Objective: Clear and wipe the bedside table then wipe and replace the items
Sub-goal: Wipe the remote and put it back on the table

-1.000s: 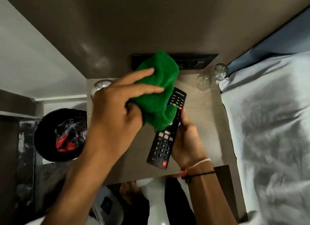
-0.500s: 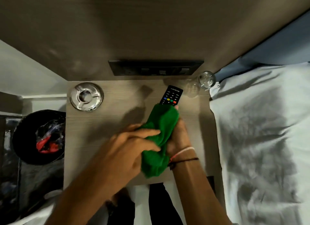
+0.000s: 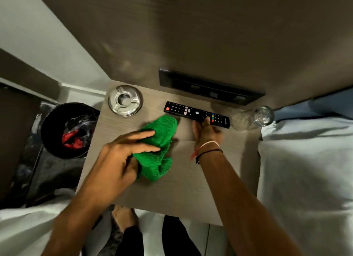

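A black remote control (image 3: 191,112) lies flat along the back of the wooden bedside table (image 3: 191,179), just below a dark wall panel. My right hand (image 3: 205,129) touches its near edge, thumb on the buttons, fingers under its front side. My left hand (image 3: 124,156) grips a bunched green cloth (image 3: 158,146) that rests on the table's middle, left of the remote. A metal ashtray (image 3: 125,100) stands at the back left corner. A clear drinking glass (image 3: 254,118) stands at the back right corner.
A black waste bin (image 3: 57,125) with red and clear rubbish stands on the floor left of the table. A bed with a pale sheet (image 3: 305,169) borders the table's right side. The dark switch panel (image 3: 208,87) sits on the wall behind. My feet show below the front edge.
The remote was held upright and wiped with the cloth; now it lies sideways at the table's back. The cloth has come off it and sits on the table under my left hand.
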Tool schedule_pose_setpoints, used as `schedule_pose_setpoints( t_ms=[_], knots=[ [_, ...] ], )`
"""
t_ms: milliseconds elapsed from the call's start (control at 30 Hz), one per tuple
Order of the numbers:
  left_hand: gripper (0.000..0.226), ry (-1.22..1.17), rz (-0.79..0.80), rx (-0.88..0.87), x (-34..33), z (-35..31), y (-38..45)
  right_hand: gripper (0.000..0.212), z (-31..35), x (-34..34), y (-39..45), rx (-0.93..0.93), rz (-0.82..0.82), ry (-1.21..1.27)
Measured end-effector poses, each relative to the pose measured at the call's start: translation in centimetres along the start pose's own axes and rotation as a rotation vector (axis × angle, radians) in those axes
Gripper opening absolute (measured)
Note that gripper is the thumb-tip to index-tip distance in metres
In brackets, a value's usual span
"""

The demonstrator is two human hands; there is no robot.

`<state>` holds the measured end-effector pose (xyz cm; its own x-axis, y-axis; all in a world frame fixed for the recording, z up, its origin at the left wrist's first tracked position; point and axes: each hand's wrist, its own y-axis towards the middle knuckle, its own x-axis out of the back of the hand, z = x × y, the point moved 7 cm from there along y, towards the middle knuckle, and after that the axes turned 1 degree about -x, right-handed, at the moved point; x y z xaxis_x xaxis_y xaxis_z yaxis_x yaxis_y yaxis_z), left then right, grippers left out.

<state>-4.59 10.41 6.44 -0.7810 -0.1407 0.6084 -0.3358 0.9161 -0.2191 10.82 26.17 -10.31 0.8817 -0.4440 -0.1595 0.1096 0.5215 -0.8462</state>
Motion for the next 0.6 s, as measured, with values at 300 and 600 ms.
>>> schedule_pose_setpoints(
  t_ms=[300, 600],
  knots=[
    [0.086, -0.159, -0.299, 0.074, -0.7, -1.4, -3.4, 0.053, -0.8, 0.1, -5.4, -0.071, 0.339, -0.623],
    [0.126, -0.408, -0.263, 0.153, 2.2, -0.7, -11.4, 0.032, -2.3, -0.4, -21.8, 0.065, 0.968, -0.710]
  ],
)
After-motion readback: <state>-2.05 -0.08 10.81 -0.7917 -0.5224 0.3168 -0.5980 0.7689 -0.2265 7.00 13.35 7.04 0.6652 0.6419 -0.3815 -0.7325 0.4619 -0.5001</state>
